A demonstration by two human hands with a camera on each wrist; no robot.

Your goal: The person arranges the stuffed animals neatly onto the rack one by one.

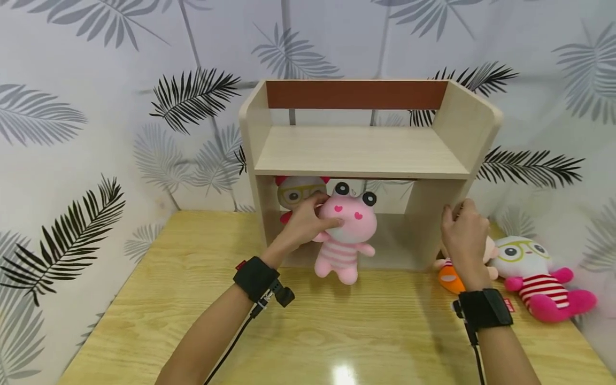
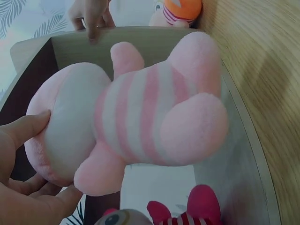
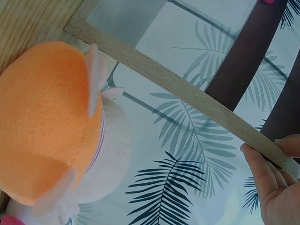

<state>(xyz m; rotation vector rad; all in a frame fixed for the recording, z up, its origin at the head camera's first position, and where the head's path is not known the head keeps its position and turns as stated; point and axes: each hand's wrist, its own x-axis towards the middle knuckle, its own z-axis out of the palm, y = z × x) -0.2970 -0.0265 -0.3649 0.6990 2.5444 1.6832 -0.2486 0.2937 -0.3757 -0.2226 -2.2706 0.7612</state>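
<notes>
A pink frog plush toy (image 1: pixel 353 235) with heart cheeks and a striped body hangs upright at the front of the lower compartment of a light wooden shelf (image 1: pixel 361 152). My left hand (image 1: pixel 304 220) grips its head from the side, thumb across the front and fingers behind. At the shelf's right side panel (image 3: pixel 187 96), my right hand (image 3: pixel 276 183) holds the front edge between thumb and fingers. Behind my left hand, a plush toy with yellow glasses (image 1: pixel 290 198) sits inside the lower compartment, partly hidden.
To the right of the shelf, a plush toy with an orange part (image 1: pixel 450 281) sits partly behind my right wrist. Beside it, another plush with yellow glasses and a red-striped body (image 1: pixel 544 291) leans back on the wooden table (image 1: pixel 308 331). A leaf-patterned wall covering (image 1: pixel 96 160) stands behind.
</notes>
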